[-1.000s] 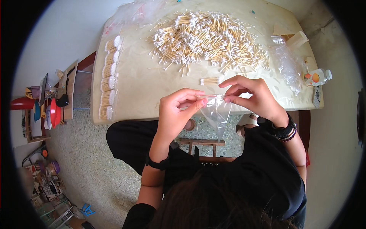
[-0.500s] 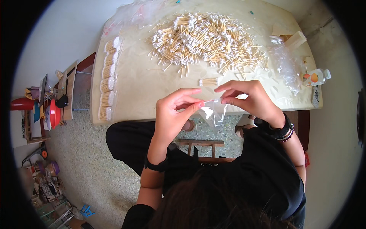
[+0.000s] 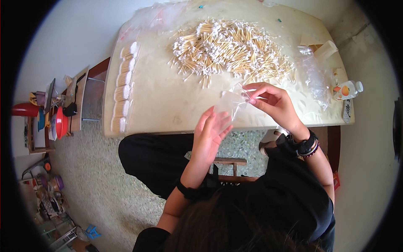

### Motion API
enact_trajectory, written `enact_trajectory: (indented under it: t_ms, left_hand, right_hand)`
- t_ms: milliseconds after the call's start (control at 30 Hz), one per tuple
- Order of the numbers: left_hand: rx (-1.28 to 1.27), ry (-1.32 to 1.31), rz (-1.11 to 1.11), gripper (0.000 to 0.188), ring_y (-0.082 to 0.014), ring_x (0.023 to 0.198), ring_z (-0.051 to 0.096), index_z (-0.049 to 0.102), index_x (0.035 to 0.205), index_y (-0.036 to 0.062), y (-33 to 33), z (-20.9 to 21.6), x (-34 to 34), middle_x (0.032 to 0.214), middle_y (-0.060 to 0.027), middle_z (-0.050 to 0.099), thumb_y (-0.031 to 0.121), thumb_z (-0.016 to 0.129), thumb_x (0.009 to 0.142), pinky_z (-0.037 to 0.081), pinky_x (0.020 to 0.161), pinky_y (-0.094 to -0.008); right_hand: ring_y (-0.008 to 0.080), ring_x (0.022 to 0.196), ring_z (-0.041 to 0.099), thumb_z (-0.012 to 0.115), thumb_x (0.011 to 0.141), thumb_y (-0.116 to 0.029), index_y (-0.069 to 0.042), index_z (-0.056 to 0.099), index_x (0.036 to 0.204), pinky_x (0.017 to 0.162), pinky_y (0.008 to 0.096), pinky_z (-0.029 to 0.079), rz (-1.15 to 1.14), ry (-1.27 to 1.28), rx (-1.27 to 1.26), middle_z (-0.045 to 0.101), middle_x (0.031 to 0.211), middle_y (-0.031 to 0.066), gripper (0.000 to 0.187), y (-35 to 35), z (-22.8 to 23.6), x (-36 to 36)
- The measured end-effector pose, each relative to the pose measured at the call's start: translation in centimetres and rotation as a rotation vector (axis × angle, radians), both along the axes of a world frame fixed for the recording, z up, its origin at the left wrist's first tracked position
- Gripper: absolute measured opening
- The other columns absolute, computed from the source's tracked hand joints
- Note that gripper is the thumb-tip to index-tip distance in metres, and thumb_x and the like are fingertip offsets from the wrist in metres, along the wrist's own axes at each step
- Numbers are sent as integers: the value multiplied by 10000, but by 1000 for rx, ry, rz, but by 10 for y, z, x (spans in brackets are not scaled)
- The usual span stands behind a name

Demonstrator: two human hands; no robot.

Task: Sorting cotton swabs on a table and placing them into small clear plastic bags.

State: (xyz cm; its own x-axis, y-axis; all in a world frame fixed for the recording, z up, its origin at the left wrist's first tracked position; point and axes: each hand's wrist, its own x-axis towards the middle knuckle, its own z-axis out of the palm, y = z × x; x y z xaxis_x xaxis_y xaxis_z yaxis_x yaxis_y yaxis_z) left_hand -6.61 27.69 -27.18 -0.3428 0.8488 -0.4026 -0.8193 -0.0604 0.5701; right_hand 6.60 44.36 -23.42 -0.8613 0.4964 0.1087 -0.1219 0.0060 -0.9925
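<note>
A clear plastic bag (image 3: pixel 232 103) hangs over the table's near edge, its upper end pinched between the thumb and fingers of my right hand (image 3: pixel 270 101). My left hand (image 3: pixel 211 132) is open below and left of it, palm up with fingers apart. The bag's lower part overlaps these fingertips; whether they touch is hard to tell. Beyond both hands lies a large loose pile of cotton swabs (image 3: pixel 235 52) with white tips and pale wooden sticks. Packed bundles of cotton swabs in clear bags (image 3: pixel 122 93) form a column along the table's left side.
Loose clear plastic bags (image 3: pixel 317 77) lie at the table's right, beside a plastic bottle (image 3: pixel 348 90) with a fruit label. More clear plastic (image 3: pixel 155 17) covers the far left corner. A wooden stool (image 3: pixel 235 168) stands below the table's (image 3: pixel 168 113) near edge.
My left hand has let go of the bag's edge, dropped lower and opened. My right hand still pinches the bag, now slightly farther in. The small swab row ahead of my hands no longer shows.
</note>
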Motion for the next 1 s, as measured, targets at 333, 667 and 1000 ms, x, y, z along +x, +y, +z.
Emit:
enact_trajectory:
  t_ms: [333,667,1000]
  left_hand:
    - [90,912,108,203,-204,885,645,577,1065,-65,-7,-2,-28,1023,-144,624,-28,581,865,531,764,-288]
    - [98,952,-75,285,-194,885,648,587,1139,-37,-16,12,-41,1059,-131,624,-47,583,855,525,768,-276]
    - [-164,1112,-229,439,-116,863,610,525,1252,-3,-13,-4,-129,1134,-102,608,-75,585,823,499,772,-232]
  right_hand:
    - [204,1092,533,597,881,-120,-13,682,954,913,320,430,135,-182,93,560,1213,130,155,-4,-9,-1]
    - [125,910,593,523,934,-245,3,687,985,820,257,449,66,-288,-117,686,900,65,302,-7,-19,-9]
    - [140,869,621,616,837,-61,-51,576,1079,790,275,484,-24,-182,332,644,932,61,246,-6,33,-14]
